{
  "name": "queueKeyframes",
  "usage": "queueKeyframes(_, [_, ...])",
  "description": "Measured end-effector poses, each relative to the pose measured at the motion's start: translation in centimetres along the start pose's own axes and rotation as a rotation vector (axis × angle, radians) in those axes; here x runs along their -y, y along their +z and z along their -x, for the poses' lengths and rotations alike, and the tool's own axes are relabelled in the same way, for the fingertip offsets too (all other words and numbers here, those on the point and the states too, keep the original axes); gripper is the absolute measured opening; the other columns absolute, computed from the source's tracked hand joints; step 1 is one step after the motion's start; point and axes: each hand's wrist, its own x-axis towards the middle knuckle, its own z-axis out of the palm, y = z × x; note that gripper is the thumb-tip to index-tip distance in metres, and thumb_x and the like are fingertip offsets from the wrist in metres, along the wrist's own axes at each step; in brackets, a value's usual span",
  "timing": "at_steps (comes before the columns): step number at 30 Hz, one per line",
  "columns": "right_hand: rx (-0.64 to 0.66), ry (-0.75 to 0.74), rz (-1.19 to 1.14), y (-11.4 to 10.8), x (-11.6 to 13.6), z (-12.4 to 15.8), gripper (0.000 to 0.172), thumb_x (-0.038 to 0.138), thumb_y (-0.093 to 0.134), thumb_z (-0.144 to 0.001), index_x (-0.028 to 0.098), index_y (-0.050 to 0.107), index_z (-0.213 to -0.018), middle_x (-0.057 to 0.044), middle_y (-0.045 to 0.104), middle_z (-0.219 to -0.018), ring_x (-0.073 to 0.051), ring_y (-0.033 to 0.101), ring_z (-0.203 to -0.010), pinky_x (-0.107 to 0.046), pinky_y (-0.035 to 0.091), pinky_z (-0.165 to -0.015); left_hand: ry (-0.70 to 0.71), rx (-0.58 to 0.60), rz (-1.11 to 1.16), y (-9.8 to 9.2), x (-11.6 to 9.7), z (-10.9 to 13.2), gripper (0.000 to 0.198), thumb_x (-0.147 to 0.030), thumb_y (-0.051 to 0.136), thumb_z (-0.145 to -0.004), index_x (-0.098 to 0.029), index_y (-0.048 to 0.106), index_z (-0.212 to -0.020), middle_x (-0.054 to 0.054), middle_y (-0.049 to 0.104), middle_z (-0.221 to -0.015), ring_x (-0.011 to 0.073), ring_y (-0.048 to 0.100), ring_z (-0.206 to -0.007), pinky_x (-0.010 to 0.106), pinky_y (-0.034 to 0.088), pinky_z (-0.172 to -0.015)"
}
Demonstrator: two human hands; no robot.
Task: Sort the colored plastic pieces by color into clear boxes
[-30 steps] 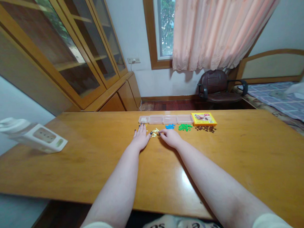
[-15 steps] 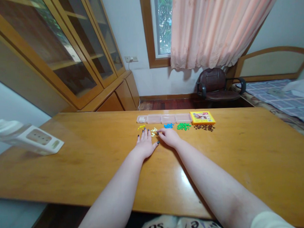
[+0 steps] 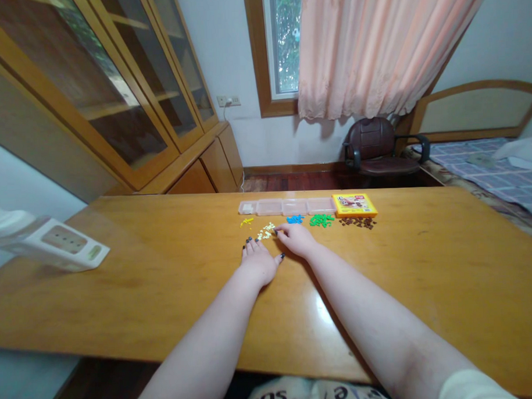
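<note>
A loose cluster of small cream pieces (image 3: 266,231) lies on the table in front of my hands. My left hand (image 3: 259,261) rests palm down just on the near side of it, with fingers stretched out and thumb apart. At the right edge of the cream pieces, my right hand (image 3: 296,239) has its fingers curled in, fingertips at the tabletop. Whatever those fingertips hold, if anything, is too small to make out. Small yellow pieces (image 3: 246,222) sit to the left, with blue pieces (image 3: 295,219), green pieces (image 3: 321,220) and brown pieces (image 3: 358,222) to the right.
Behind the piles stands a row of clear plastic compartments (image 3: 269,207), with a yellow box (image 3: 354,205) at its right end. A white and clear container (image 3: 71,244) is at the left of the wooden table (image 3: 426,287). Beyond it are a brown chair (image 3: 373,140) and a glass-door cabinet (image 3: 168,147).
My left hand has drawn back toward me, off the pale pieces, uncovering more of them. Some cream pieces now spread further left and nearer. My right hand stays almost in place.
</note>
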Motion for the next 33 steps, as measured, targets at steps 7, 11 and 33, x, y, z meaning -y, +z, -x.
queueKeyframes(7, [-0.006, 0.008, -0.011, 0.1, -0.1, 0.0, 0.032, 0.030, 0.045, -0.089, 0.024, 0.068, -0.110, -0.003, 0.071, -0.105, -0.018, 0.065, -0.092, -0.025, 0.047, -0.080, 0.079, -0.115, 0.137, -0.1, 4.1, -4.8, 0.076, -0.053, 0.023, -0.091, 0.000, 0.017, -0.146, 0.019, 0.007, -0.153, 0.0278, 0.008, -0.143, 0.043, 0.015, -0.116])
queueKeyframes(11, [-0.002, 0.021, -0.012, 0.2, -0.1, -0.1, 0.031, 0.031, 0.045, -0.090, 0.024, 0.067, -0.110, -0.004, 0.072, -0.102, -0.018, 0.065, -0.089, -0.025, 0.046, -0.077, 0.133, -0.165, 0.167, -0.2, 5.1, -5.7, 0.075, -0.053, 0.020, -0.092, -0.001, 0.016, -0.146, 0.018, 0.007, -0.154, 0.0264, 0.007, -0.143, 0.043, 0.014, -0.117])
queueKeyframes(33, [0.003, -0.293, -0.112, 0.1, 0.1, -0.3, 0.017, 0.014, 0.051, -0.081, 0.014, 0.068, -0.078, -0.005, 0.067, -0.080, -0.014, 0.053, -0.073, -0.024, 0.037, -0.071, 0.308, -0.180, 0.149, 0.7, 2.6, -4.5, 0.072, -0.044, 0.031, -0.090, -0.005, 0.010, -0.147, 0.018, 0.006, -0.154, 0.0259, 0.006, -0.143, 0.045, 0.011, -0.116])
